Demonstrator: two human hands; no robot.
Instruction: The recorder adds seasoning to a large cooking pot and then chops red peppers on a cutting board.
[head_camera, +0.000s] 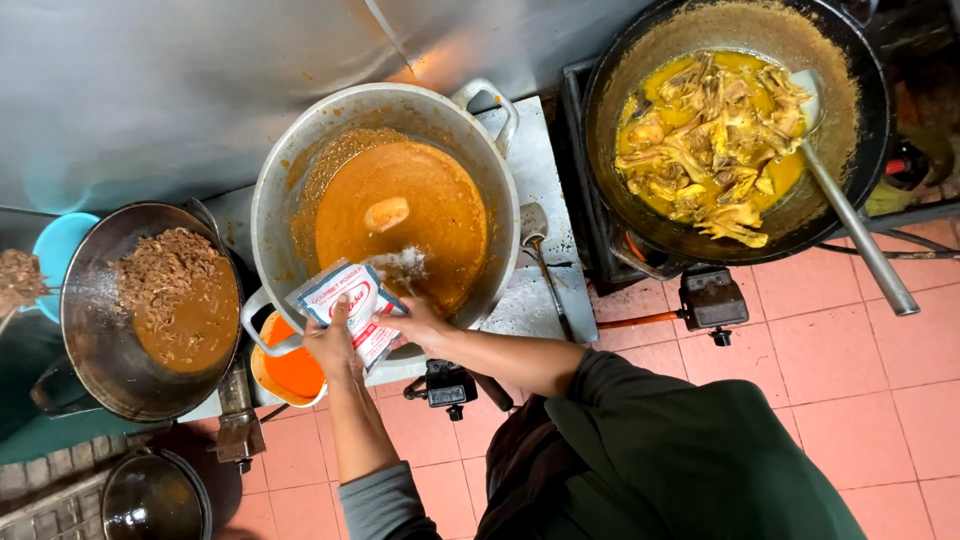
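- A white and red powder packet (350, 303) is tilted over the near rim of a big aluminium pot (275, 205), its open end pointing into the pot, with white powder (405, 262) falling onto the sauce.
- The left hand (332, 345) is clamped on the lower end of the packet from below.
- The right hand (418, 322) grips the packet's right edge, fingers closed on it, just above the pot's rim.
- The pot holds a thick orange-brown sauce (410, 215) with one pale lump (386, 213) floating near the middle; it stands on a steel stove top (545, 170).
- A ladle (535, 228) lies on the stove top just right of the pot.
- An orange bowl (290, 372) sits below the pot's near-left handle, beside the left hand.
- To the left, a dark wok (85, 330) holds brown sauce and shredded brown meat (160, 268); a blue bowl (58, 245) shows behind it.
- To the right, well apart, a black wok (850, 120) holds chicken pieces in yellow broth (710, 135), with a long metal spatula (855, 230) resting in it.
- The floor is of pink tiles (850, 380).
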